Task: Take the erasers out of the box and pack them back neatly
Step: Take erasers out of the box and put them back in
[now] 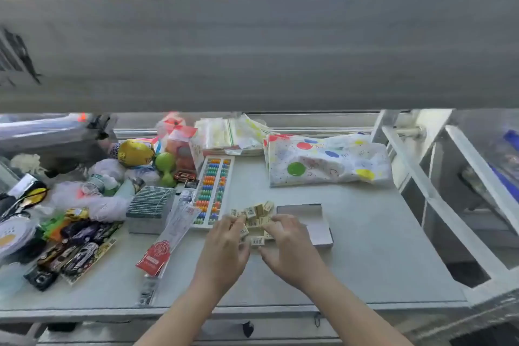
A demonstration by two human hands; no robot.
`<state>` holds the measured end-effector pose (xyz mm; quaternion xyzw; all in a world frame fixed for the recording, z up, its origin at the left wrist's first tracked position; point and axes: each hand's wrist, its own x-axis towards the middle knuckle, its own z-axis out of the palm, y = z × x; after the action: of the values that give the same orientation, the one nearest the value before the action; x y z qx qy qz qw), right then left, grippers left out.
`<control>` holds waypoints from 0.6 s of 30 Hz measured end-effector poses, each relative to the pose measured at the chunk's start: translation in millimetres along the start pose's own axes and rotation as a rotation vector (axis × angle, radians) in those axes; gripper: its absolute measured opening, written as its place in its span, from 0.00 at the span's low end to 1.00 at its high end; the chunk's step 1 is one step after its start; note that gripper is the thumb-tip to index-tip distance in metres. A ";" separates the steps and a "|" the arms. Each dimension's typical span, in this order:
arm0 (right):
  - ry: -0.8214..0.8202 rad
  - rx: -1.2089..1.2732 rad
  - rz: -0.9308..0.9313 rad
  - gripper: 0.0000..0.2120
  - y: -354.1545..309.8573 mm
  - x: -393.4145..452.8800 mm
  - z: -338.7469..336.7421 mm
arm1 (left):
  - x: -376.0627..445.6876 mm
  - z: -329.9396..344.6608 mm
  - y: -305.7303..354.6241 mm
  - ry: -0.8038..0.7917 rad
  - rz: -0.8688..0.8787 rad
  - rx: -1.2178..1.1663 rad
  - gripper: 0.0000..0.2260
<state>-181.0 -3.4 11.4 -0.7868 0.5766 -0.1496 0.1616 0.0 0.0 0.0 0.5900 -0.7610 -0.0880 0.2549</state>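
Erasers: small cream-coloured blocks in printed paper sleeves, several showing black barcodes, lying loose in an untidy heap on the grey worktop, about midway between its left and right edges and nearer the front edge than the back. They lie at mixed angles, some flat, some tipped on edge. Box: a shallow grey-white rectangular carton, open, lying just to the right of the heap with its long axis running front to back; what its interior holds cannot be made out.
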 end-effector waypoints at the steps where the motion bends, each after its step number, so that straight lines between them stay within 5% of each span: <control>1: 0.001 -0.015 -0.030 0.23 1.7 2.7 6.0 | 0.6 4.9 -3.6 0.016 0.035 0.003 0.19; 18: 0.349 -0.253 -0.262 0.16 24.4 15.9 52.1 | 0.2 40.0 -33.4 0.252 0.146 -0.077 0.11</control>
<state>-175.4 -21.3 -45.3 -0.8310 0.5029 -0.2295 -0.0611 8.8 -16.5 -48.6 0.5293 -0.7600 -0.0234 0.3763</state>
